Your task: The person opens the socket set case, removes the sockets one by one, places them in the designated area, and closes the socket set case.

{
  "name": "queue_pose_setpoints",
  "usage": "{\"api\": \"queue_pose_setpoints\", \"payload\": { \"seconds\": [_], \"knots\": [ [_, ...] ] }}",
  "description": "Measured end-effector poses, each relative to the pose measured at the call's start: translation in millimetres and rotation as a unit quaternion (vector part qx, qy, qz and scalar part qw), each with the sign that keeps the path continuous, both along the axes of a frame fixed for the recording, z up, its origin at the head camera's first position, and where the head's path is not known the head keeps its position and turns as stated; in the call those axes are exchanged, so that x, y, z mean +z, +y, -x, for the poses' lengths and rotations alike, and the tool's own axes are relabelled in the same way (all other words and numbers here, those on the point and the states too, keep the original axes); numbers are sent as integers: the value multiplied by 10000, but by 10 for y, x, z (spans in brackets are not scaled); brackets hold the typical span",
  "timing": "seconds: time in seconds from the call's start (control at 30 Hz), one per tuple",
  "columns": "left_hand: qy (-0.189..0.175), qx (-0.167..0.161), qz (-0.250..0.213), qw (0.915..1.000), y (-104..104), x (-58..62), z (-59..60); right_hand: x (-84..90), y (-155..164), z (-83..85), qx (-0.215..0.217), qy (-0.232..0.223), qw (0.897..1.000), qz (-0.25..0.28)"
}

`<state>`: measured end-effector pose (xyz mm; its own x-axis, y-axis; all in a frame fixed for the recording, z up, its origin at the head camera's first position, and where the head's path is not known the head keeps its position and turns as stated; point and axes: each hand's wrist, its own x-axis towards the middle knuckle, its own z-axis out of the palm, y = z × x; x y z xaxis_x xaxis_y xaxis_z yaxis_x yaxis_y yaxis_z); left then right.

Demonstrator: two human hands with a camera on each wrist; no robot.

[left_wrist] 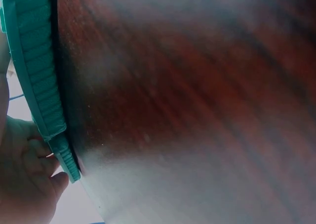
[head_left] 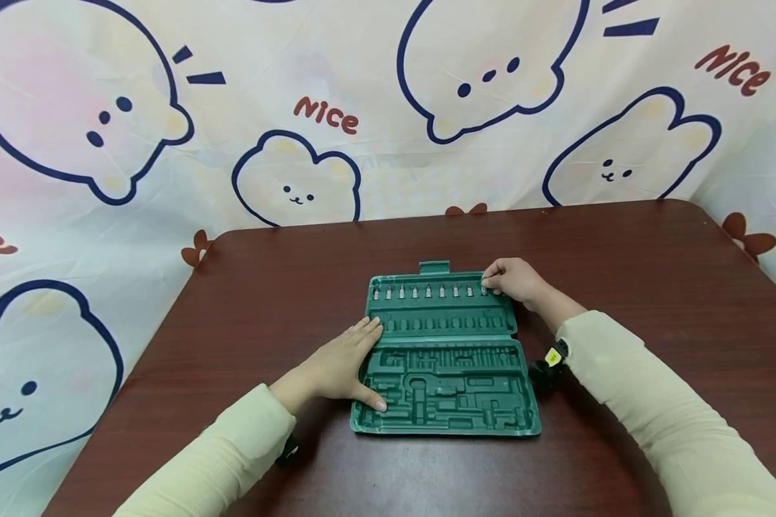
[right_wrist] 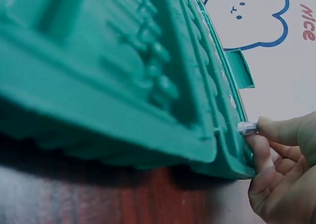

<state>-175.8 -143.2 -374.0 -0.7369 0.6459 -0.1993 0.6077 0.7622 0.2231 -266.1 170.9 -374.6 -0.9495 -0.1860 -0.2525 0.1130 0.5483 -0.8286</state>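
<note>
A green plastic tool case (head_left: 449, 339) lies opened flat on the table, its latch tab (head_left: 435, 267) pointing away. Along its far half runs a row of small silver sockets (head_left: 428, 291). My right hand (head_left: 516, 278) is at the far right corner, where thumb and forefinger pinch a short silver socket (right_wrist: 248, 128) at the end of that row. My left hand (head_left: 345, 362) rests on the case's left edge, fingers spread along the hinge side and thumb over the near half. Moulded recesses (head_left: 420, 402) of many shapes fill the near half.
The dark red-brown table (head_left: 284, 287) extends around the case. Behind it hangs a pale cloth (head_left: 375, 72) printed with cartoon bears. A black wrist camera (head_left: 546, 370) with a yellow label sits under the right cuff, beside the case's right edge.
</note>
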Motion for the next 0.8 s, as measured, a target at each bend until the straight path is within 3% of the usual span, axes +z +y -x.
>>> {"api": "queue_pose_setpoints", "payload": {
  "seconds": [0.3,0.57,0.8],
  "knots": [
    [-8,15,19,10000,1,-22,2,-82,53,-21,-382,285,9979,429],
    [14,8,5,10000,4,-11,4,6,167,-50,-613,277,9886,1349],
    [0,30,-10,10000,-1,-16,2,88,286,-131,-664,296,9832,1672]
  ]
}}
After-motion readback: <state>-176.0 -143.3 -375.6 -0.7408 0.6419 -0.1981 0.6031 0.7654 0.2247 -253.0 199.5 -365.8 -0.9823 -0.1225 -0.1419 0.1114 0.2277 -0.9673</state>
